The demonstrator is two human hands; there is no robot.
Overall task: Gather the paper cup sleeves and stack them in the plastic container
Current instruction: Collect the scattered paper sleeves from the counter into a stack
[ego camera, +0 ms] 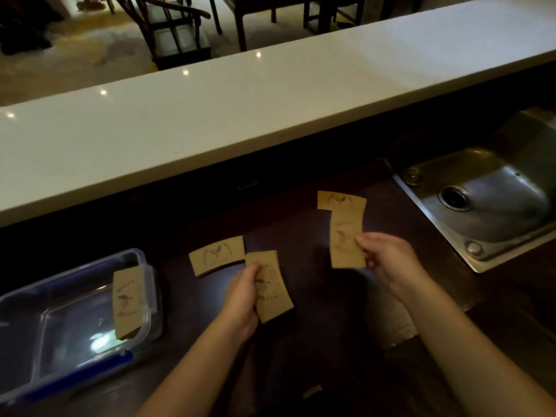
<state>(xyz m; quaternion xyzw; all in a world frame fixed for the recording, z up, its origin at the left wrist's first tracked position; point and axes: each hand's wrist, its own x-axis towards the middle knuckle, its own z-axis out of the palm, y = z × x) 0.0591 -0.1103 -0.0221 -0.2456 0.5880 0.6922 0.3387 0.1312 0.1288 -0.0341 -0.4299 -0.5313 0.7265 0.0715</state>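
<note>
My left hand (242, 299) grips a small stack of brown paper cup sleeves (272, 291) above the dark counter. My right hand (388, 257) holds another brown sleeve (344, 239) upright by its lower right edge. One loose sleeve (218, 254) lies flat on the counter just left of the left-hand stack. A further sleeve (340, 200) lies behind the one in my right hand. The clear plastic container (45, 332) with blue clips stands at the lower left, and one sleeve (128, 299) leans against its right inner wall.
A steel sink (493, 194) is set into the counter at the right. A raised white bar top (240, 109) runs across behind the dark work surface (316, 296). Dark chairs (174, 28) stand on the floor beyond it.
</note>
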